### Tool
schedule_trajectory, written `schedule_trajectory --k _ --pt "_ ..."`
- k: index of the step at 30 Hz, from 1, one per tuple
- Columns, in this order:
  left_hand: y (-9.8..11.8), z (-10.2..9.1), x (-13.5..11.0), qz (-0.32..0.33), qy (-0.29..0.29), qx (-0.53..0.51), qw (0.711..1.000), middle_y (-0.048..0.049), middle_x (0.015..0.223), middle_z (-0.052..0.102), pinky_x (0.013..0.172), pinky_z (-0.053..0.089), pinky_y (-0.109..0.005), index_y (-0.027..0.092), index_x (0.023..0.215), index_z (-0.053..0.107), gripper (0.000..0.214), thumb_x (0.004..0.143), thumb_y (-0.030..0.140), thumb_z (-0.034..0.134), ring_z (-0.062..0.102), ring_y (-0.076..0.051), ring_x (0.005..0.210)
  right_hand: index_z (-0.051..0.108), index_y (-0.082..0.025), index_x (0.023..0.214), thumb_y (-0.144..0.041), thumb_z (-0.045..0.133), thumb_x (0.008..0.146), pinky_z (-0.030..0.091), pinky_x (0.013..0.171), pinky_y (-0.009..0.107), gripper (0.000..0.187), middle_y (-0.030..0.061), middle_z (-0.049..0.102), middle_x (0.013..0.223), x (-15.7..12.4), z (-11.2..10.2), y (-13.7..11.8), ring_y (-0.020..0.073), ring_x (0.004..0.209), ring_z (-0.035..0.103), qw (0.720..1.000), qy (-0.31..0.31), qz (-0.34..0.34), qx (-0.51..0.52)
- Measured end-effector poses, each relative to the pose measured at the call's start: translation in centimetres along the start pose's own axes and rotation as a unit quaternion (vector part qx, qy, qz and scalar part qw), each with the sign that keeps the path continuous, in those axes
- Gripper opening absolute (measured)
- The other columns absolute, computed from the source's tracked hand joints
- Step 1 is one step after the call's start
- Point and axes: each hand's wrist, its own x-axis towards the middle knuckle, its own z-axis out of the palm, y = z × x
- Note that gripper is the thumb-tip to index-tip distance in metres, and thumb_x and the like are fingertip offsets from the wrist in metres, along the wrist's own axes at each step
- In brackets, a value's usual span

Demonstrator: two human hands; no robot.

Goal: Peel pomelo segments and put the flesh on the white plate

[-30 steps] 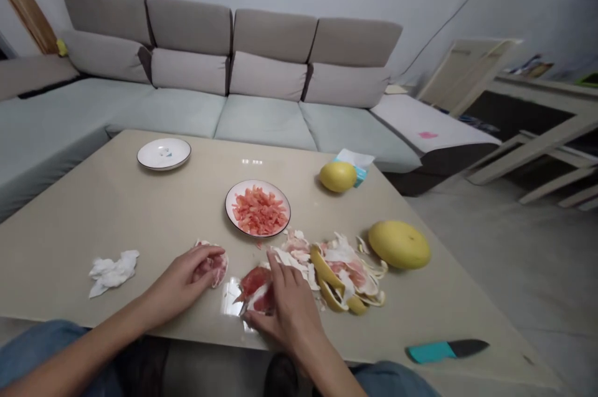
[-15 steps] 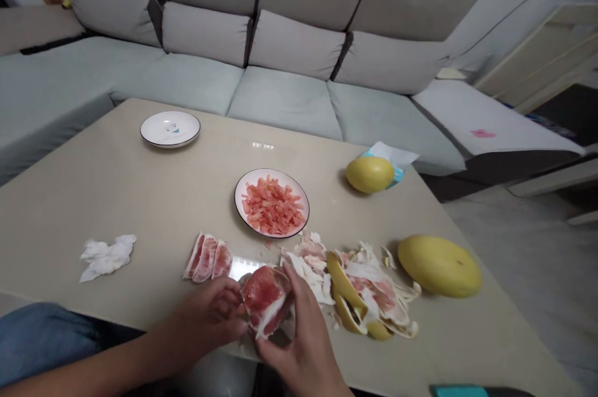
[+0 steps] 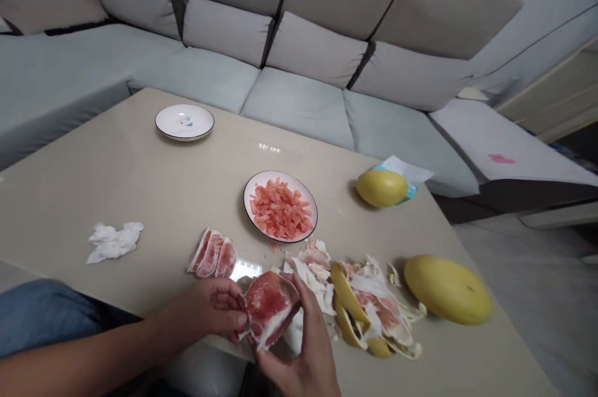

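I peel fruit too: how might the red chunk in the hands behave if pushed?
The fruit chunk may be slippery, since its bare red side glistens. That unskinned side could tear, and its uneven shape suggests little rolling.

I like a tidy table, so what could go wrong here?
The fruit chunk held by the left hand and right hand is near the front edge of the table; bits might drop off. Peel scraps beside the plate could mix with its pink pieces. The large yellow fruit near the table's right edge might roll off if bumped.
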Motion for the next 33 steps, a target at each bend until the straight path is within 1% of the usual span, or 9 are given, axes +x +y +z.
schedule_trajectory --k 5,12,18,21,23,27,29,30,33 --pt "-0.1 -0.1 -0.2 -0.029 0.001 -0.043 0.999 -0.0008 0.071 0.068 0.064 0.051 -0.028 0.015 0.077 0.065 0.029 0.060 0.030 0.084 0.061 -0.011 0.060 0.024 -0.021 0.146 -0.023 0.067 0.069 0.041 0.103 0.051 0.088 0.0138 0.045 0.139 0.1 0.3 0.0 0.0357 0.126 0.047 0.999 0.030 0.025 0.018" --pt "0.4 -0.1 -0.5 -0.030 -0.055 -0.067 0.996 -0.0001 0.074 0.067 0.068 0.051 -0.026 0.018 0.081 0.070 0.013 0.072 0.023 0.077 0.060 -0.011 0.065 0.027 -0.020 0.144 -0.022 0.068 0.068 0.041 0.104 0.051 0.086 0.0147 0.046 0.139 0.1 0.0 0.2 0.0358 0.128 0.046 0.999 0.041 0.033 0.001" --pt "1.2 0.3 -1.0 -0.039 -0.034 -0.088 0.995 -0.0030 0.083 0.067 0.078 0.051 -0.027 0.016 0.085 0.072 0.014 0.078 0.028 0.071 0.061 -0.013 0.075 0.027 -0.021 0.145 -0.021 0.067 0.069 0.046 0.100 0.050 0.085 0.0143 0.047 0.138 0.5 -0.3 0.6 0.0346 0.125 0.048 0.998 0.060 0.018 -0.032" --pt "2.0 -0.1 -0.8 -0.026 -0.017 -0.052 0.998 -0.0017 0.081 0.066 0.068 0.051 -0.025 0.017 0.084 0.069 0.018 0.076 0.034 0.072 0.060 -0.012 0.069 0.025 -0.020 0.145 -0.020 0.066 0.071 0.046 0.100 0.051 0.085 0.0151 0.046 0.138 0.9 -0.5 0.8 0.0347 0.125 0.048 0.997 0.052 -0.007 -0.059" --pt "3.5 -0.3 -0.3 0.010 0.005 0.018 1.000 -0.0009 0.076 0.064 0.057 0.047 -0.023 0.017 0.084 0.067 0.023 0.076 0.038 0.071 0.057 -0.011 0.060 0.024 -0.019 0.146 -0.018 0.066 0.070 0.045 0.101 0.051 0.086 0.0153 0.046 0.138 1.1 -0.6 1.0 0.0349 0.125 0.047 0.997 0.040 -0.019 -0.062" --pt "8.5 0.4 2.3 0.127 0.049 0.210 0.968 0.0018 0.067 0.062 0.053 0.044 -0.021 0.017 0.094 0.063 0.023 0.080 0.036 0.064 0.056 -0.011 0.055 0.021 -0.019 0.147 -0.014 0.066 0.066 0.043 0.102 0.051 0.093 0.0152 0.044 0.138 0.9 -0.4 1.4 0.0350 0.126 0.046 0.998 0.020 -0.015 -0.051" --pt "10.9 1.0 4.7 0.192 0.073 0.317 0.926 0.0002 0.071 0.065 0.060 0.047 -0.023 0.016 0.093 0.065 0.021 0.078 0.031 0.063 0.060 -0.012 0.061 0.018 -0.020 0.148 -0.013 0.066 0.065 0.043 0.102 0.051 0.096 0.0152 0.044 0.138 0.7 -0.2 1.7 0.0349 0.126 0.046 0.999 0.010 -0.017 -0.045" --pt "11.8 1.3 6.1 0.202 0.085 0.338 0.915 -0.0011 0.074 0.067 0.064 0.048 -0.024 0.015 0.090 0.067 0.019 0.076 0.026 0.064 0.061 -0.013 0.064 0.017 -0.020 0.148 -0.012 0.066 0.064 0.043 0.102 0.051 0.098 0.0152 0.044 0.138 0.6 -0.1 1.8 0.0350 0.126 0.045 0.999 0.006 -0.021 -0.042" --pt "13.3 1.5 10.5 0.205 0.127 0.375 0.895 -0.0025 0.072 0.068 0.063 0.049 -0.024 0.013 0.085 0.067 0.015 0.074 0.019 0.060 0.063 -0.014 0.062 0.018 -0.022 0.148 -0.007 0.066 0.060 0.043 0.102 0.051 0.101 0.0149 0.044 0.138 0.5 0.1 2.1 0.0358 0.126 0.045 0.999 0.008 -0.035 -0.036"
